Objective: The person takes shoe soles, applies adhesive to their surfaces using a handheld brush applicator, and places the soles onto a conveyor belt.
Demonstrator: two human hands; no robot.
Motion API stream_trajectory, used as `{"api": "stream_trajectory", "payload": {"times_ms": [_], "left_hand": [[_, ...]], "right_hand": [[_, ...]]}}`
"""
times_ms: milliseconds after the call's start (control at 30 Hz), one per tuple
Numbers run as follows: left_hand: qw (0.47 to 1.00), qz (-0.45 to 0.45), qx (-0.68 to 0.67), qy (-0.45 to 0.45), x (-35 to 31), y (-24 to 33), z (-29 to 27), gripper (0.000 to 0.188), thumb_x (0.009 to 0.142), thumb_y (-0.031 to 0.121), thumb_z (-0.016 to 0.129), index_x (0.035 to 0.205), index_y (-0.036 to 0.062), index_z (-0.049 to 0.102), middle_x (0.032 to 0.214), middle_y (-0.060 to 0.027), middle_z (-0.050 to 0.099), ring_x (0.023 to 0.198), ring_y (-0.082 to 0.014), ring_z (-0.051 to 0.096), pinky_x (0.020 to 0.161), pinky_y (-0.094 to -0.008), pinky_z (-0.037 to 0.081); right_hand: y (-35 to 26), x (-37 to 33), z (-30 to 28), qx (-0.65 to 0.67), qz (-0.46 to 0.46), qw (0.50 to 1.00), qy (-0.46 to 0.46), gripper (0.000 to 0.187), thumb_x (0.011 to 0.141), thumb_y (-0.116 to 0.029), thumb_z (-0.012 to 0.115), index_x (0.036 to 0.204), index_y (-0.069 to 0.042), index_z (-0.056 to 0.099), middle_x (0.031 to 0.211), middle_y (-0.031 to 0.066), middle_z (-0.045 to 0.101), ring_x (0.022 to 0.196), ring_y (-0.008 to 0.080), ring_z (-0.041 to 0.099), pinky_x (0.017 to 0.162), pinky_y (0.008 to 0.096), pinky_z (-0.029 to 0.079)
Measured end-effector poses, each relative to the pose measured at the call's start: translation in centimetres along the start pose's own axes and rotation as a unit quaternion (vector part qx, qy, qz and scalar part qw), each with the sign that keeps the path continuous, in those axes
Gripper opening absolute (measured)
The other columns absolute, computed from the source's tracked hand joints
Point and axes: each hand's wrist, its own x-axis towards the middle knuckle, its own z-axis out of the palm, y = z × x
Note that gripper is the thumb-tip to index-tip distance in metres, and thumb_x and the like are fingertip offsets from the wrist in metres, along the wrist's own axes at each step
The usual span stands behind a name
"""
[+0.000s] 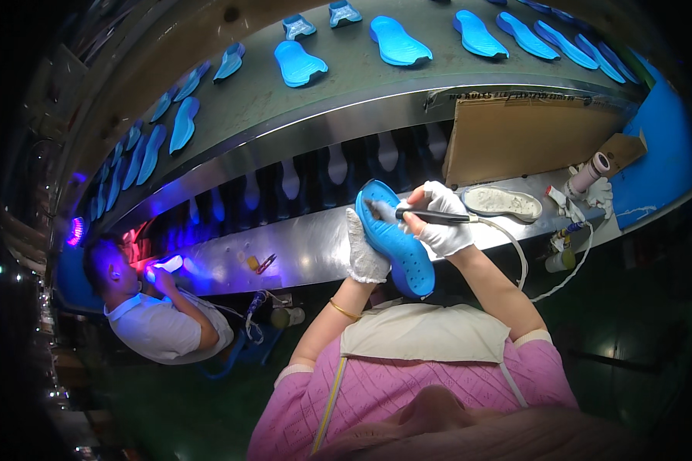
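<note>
My left hand, in a white glove, is closed round the left edge of a blue shoe sole. The sole is tilted in front of my chest, and small holes dot its inner face. My right hand, in a white glove with bare fingertips, grips the black handle of a hose-fed brush. Its bristles touch the upper part of the sole, where a whitish wet-looking smear shows. From the handle's end a pale hose curves down to the right. The fingers of my left hand behind the sole are hidden.
Ahead runs a green conveyor belt carrying several blue soles. A metal ledge holds pliers, a pale-filled sole, gloves and a pink bottle. Cardboard leans behind. A co-worker sits at left.
</note>
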Motion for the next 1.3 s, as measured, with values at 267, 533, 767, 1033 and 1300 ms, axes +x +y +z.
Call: {"api": "stream_trajectory", "payload": {"times_ms": [267,533,767,1033,1300], "left_hand": [[0.998,-0.056,0.034,-0.005,-0.4,2.6,-1.1,0.081,0.081,0.071,0.037,0.127,0.005,0.044,0.119,-0.015,0.054,0.106,-0.0294,0.054,0.093,-0.0421,0.045],[0.99,-0.123,0.054,-0.045,-0.8,4.1,0.3,0.08,0.083,0.07,0.033,0.125,0.0029,0.046,0.117,-0.0164,0.056,0.103,-0.0301,0.056,0.093,-0.0415,0.045],[0.968,-0.147,0.193,-0.072,-2.5,1.1,-2.3,0.081,0.083,0.071,0.028,0.133,0.0083,0.038,0.123,-0.0134,0.052,0.108,-0.0262,0.053,0.094,-0.0389,0.044],[0.989,-0.082,0.033,-0.118,1.3,1.0,-0.4,0.102,0.067,0.085,0.028,0.129,0.0057,0.041,0.115,-0.0163,0.056,0.102,-0.0302,0.056,0.09,-0.0439,0.047],[0.984,0.028,-0.068,-0.161,2.7,3.3,1.7,0.107,0.062,0.085,0.038,0.124,-0.0016,0.043,0.111,-0.0144,0.057,0.094,-0.0281,0.058,0.096,-0.0453,0.041]], "right_hand": [[0.5,-1.9,1.1,-0.128,-0.054,0.989,-0.059,0.019,0.069,0.001,0.068,0.085,-0.005,0.059,0.076,0.0073,0.057,0.064,0.0174,0.057,0.06,0.0266,0.047],[-0.2,-4.5,0.7,-0.151,-0.072,0.98,-0.105,0.016,0.073,-0.002,0.067,0.087,-0.005,0.059,0.075,0.0043,0.058,0.066,0.0127,0.057,0.06,0.0251,0.046],[1.8,-6.3,-1.5,-0.079,-0.035,0.992,-0.097,0.009,0.084,-0.003,0.06,0.091,-0.001,0.055,0.088,0.0071,0.06,0.072,0.0107,0.058,0.066,0.0244,0.047],[1.3,-3.9,-1.0,-0.126,-0.154,0.979,-0.04,0.013,0.077,-0.002,0.068,0.088,-0.002,0.061,0.085,0.0092,0.063,0.073,0.0151,0.062,0.068,0.0258,0.049],[0.5,-2.7,-0.4,-0.022,0.015,0.999,-0.028,0.011,0.08,0.0,0.065,0.09,-0.003,0.06,0.089,0.0075,0.065,0.07,0.0089,0.059,0.063,0.023,0.049]]}}
